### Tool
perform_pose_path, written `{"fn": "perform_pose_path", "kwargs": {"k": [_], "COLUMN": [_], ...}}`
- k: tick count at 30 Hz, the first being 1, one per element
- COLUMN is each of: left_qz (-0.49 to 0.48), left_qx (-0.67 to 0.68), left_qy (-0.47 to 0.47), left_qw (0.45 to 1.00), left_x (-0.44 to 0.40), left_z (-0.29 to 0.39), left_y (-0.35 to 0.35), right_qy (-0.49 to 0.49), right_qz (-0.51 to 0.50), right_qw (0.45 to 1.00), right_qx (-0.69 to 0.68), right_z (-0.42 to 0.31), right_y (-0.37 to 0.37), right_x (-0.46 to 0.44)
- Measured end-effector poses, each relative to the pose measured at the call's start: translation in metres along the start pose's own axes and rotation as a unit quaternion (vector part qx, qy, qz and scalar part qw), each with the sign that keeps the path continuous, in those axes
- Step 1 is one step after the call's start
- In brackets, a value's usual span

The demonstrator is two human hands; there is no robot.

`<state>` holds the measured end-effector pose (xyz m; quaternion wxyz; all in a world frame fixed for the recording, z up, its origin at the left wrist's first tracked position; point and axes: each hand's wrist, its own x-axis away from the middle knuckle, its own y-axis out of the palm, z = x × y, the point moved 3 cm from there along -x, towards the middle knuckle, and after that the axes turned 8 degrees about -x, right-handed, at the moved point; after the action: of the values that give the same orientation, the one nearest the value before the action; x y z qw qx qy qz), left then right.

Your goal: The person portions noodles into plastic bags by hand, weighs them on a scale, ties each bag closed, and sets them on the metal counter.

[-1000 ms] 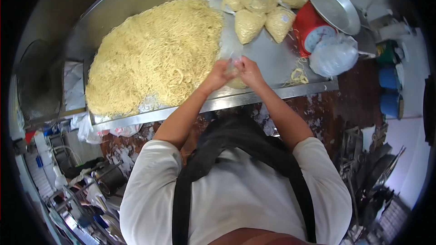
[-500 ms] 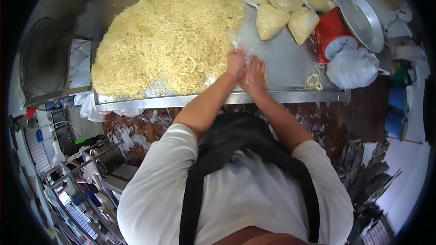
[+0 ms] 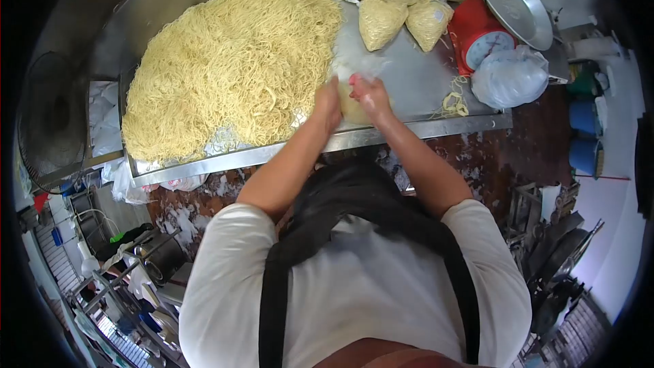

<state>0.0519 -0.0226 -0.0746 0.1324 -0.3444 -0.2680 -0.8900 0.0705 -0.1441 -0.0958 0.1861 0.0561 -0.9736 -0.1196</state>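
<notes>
In the head view, I registered one change: the left hand (image 3: 328, 104) and the right hand (image 3: 370, 97), together a moment earlier, were apart, with the bag (image 3: 353, 112) between them. The right hand appeared curled narrow about the bag's top; blurred, the left lay alongside, and I could not tell whether it gripped. The bag sat near the table's (image 3: 419, 75) front edge, beside the noodles (image 3: 231, 68). I judged its top under one-handed control.

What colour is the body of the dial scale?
Red: the dial scale shows best in the head view, beside the knotted-looking bags.
</notes>
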Motion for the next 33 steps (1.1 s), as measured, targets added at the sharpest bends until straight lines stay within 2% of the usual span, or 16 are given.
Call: {"fn": "perform_pose_path", "kwargs": {"k": [1, 4, 7, 8, 9, 11, 12, 13, 16, 17, 18, 20, 22, 26, 29, 33], "left_qz": [-0.032, -0.168, -0.161, -0.214, -0.273, -0.215, -0.181, -0.194, -0.189, -0.162, -0.132, -0.111, -0.126, -0.099, -0.101, -0.100], "left_qx": [-0.066, -0.156, -0.192, -0.096, 0.019, 0.059, 0.081, -0.025, -0.396, -0.532, -0.650, -0.661, -0.689, -0.662, -0.622, -0.597], "left_qy": [0.068, 0.098, -0.016, -0.041, -0.073, -0.120, -0.141, -0.074, 0.143, 0.222, 0.293, 0.401, 0.420, 0.351, 0.328, 0.366], "left_qw": [0.995, 0.968, 0.968, 0.971, 0.959, 0.967, 0.970, 0.978, 0.887, 0.801, 0.688, 0.625, 0.578, 0.654, 0.704, 0.707], "left_x": [-0.015, -0.005, 0.042, 0.024, 0.000, 0.005, 0.010, 0.015, 0.030, 0.038, 0.044, 0.040, 0.029, -0.007, -0.003, 0.002], "left_z": [0.028, 0.093, 0.062, 0.033, 0.007, -0.004, -0.008, -0.011, -0.003, 0.005, 0.011, 0.014, 0.012, -0.016, -0.022, -0.031], "left_y": [0.012, 0.017, 0.050, 0.052, 0.051, 0.064, 0.062, 0.055, 0.043, 0.043, 0.044, 0.039, 0.035, 0.013, 0.002, 0.000], "right_qy": [-0.195, -0.406, -0.345, -0.323, -0.367, -0.303, -0.168, -0.017, 0.136, 0.141, 0.052, -0.129, -0.151, -0.102, -0.087, -0.222], "right_qz": [-0.051, 0.005, -0.004, -0.009, -0.059, -0.087, -0.098, -0.103, -0.134, -0.075, -0.056, -0.014, 0.009, -0.028, 0.030, 0.008], "right_qw": [0.973, 0.821, 0.733, 0.704, 0.753, 0.820, 0.930, 0.986, 0.968, 0.987, 0.994, 0.958, 0.943, 0.929, 0.977, 0.951], "right_qx": [0.111, 0.401, 0.587, 0.632, 0.544, 0.477, 0.312, 0.127, -0.163, -0.017, 0.076, 0.257, 0.296, 0.353, 0.193, 0.215], "right_z": [-0.031, -0.102, -0.153, -0.154, -0.140, -0.107, -0.092, -0.075, -0.060, -0.057, -0.057, -0.052, -0.037, -0.002, -0.008, -0.009], "right_y": [0.017, 0.030, 0.032, 0.030, 0.021, -0.014, -0.039, -0.059, -0.083, -0.076, -0.067, -0.052, -0.038, -0.035, -0.035, -0.046], "right_x": [0.018, 0.038, 0.069, 0.075, 0.082, 0.093, 0.092, 0.092, 0.065, 0.057, 0.046, 0.018, -0.005, -0.029, 0.001, 0.033]}}
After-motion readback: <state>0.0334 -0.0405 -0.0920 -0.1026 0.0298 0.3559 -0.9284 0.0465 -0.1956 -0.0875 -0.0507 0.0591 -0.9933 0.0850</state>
